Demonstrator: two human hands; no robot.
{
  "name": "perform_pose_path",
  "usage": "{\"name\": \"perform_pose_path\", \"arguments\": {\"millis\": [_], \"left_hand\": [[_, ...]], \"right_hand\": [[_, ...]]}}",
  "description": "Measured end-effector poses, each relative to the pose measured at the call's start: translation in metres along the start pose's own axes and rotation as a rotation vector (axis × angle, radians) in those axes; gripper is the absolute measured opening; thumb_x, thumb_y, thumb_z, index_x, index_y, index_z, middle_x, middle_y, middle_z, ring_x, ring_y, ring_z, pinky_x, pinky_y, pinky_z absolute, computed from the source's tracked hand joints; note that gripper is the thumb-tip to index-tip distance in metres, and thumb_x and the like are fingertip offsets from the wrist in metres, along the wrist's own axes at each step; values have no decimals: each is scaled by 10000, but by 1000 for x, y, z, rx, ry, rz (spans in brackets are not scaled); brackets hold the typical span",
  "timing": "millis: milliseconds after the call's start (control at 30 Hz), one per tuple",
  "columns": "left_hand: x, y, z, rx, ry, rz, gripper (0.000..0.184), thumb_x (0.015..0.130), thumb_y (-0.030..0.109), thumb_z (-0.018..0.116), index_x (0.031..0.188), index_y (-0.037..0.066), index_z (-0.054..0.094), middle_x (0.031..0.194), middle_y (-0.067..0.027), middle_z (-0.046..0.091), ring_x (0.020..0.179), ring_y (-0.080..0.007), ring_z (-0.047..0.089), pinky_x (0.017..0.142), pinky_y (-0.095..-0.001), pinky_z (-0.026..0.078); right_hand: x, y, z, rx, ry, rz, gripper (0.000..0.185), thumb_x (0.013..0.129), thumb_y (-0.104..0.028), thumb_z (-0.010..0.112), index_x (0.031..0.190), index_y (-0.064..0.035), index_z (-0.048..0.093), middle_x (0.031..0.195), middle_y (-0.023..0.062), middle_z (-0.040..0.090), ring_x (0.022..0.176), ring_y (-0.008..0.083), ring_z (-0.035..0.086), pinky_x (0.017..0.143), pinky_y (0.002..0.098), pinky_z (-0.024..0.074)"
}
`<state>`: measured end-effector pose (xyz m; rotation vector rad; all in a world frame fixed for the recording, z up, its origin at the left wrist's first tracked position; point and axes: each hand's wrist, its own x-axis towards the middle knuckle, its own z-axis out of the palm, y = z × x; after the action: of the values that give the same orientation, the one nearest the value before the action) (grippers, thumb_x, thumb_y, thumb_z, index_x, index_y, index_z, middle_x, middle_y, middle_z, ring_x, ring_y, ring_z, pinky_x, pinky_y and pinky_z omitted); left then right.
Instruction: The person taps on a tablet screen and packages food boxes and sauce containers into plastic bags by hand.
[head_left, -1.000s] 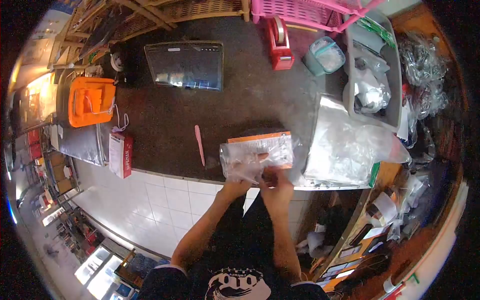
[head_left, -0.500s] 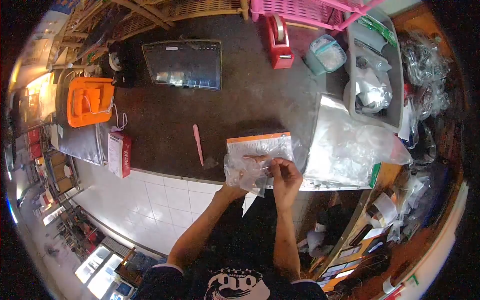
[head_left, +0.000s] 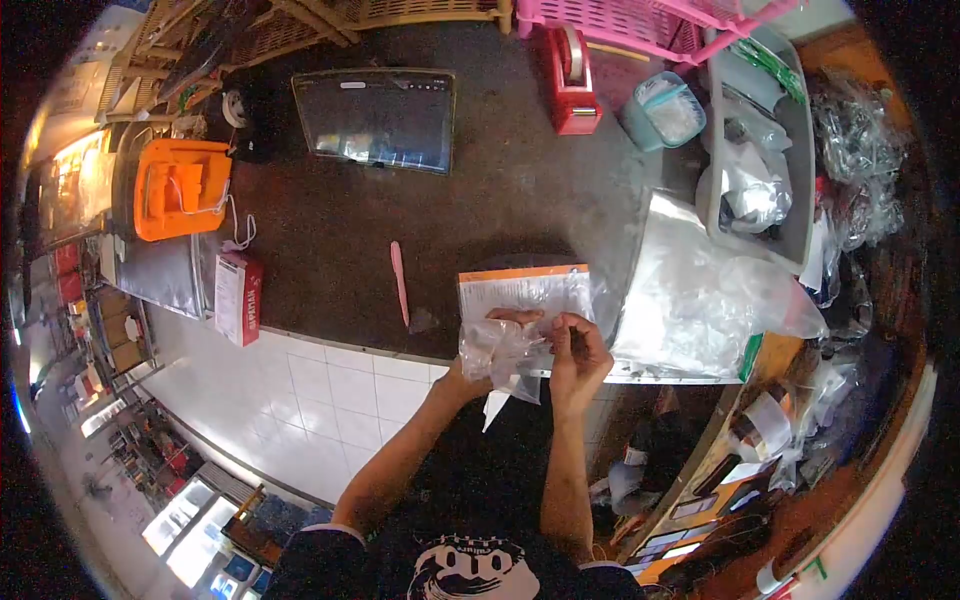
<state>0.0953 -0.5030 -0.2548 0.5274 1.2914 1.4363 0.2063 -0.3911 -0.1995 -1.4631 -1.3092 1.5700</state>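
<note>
My left hand [head_left: 467,380] is wrapped around a crumpled clear plastic bag [head_left: 490,352], its fingers partly showing through the film. On the bag's right side, my right hand [head_left: 582,362] has thumb and fingertips pinched together at the edge of the film. Just beyond both hands lies a printed sheet or pad with an orange top strip [head_left: 525,285], partly covered by the plastic and my fingers. To the left, a pink pen-like stick [head_left: 400,285] rests on the dark table [head_left: 330,230].
Flat clear plastic bags [head_left: 670,300] are stacked at the right. Behind them stand a grey bin [head_left: 808,200], a light-blue tub [head_left: 650,125] and a red tape dispenser [head_left: 577,110]. A tablet [head_left: 375,120] lies farther back. An orange container [head_left: 180,190] and a red-white box [head_left: 238,300] are left.
The whole view has shifted slightly. My right hand's fingers have curled a little differently at the bag's edge, and the plastic has changed shape slightly. Both hands stay on the bag.
</note>
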Motion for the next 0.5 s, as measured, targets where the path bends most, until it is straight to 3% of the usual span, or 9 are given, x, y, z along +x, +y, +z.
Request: {"name": "perform_pose_path", "arguments": {"millis": [33,100,233,333,400,500], "left_hand": [[2,6,1,-18,2,38,449,808,44,665,1250,40,586,1262,-120,588,1149,-281,549,1008,-398,432],[6,21,1,499,-43,237,424,816,51,662,1230,36,576,1245,-123,586,1147,-290,546,1001,-387,432],[4,-11,-6,455,-46,125,420,824,42,651,1234,29,559,1229,-128,590,1134,-289,549,992,-380,435],[7,-6,-5,130,-59,38,446,821,37,654,1254,26,545,1216,-127,594,1125,-275,552,987,-387,439],[10,12,-1,525,-39,356,437,819,39,662,1242,26,549,1209,-119,596,1123,-267,555,984,-386,443],[11,21,4,435,-39,196,400,815,53,680,1198,28,570,1203,-124,596,1119,-272,562,978,-381,450]], "right_hand": [[1,2,-1,0,-1,-1,94,928,-32,656,976,48,660,854,51,666,744,107,613,696,262,509],[2,9,-2,-37,-4,-22,82,923,-3,637,976,55,663,851,66,676,740,118,632,698,266,515],[4,11,-6,-65,-32,-22,78,916,17,626,970,55,667,844,79,683,733,134,650,689,265,521],[4,7,-6,-49,-50,-25,76,914,13,633,969,44,675,841,81,685,729,132,651,675,263,522],[4,3,-4,-55,-5,-5,74,913,7,639,967,38,680,838,80,685,726,129,652,672,264,523],[5,9,-6,-65,-38,-38,66,905,3,651,951,35,687,837,76,688,727,128,650,672,268,524]]}}
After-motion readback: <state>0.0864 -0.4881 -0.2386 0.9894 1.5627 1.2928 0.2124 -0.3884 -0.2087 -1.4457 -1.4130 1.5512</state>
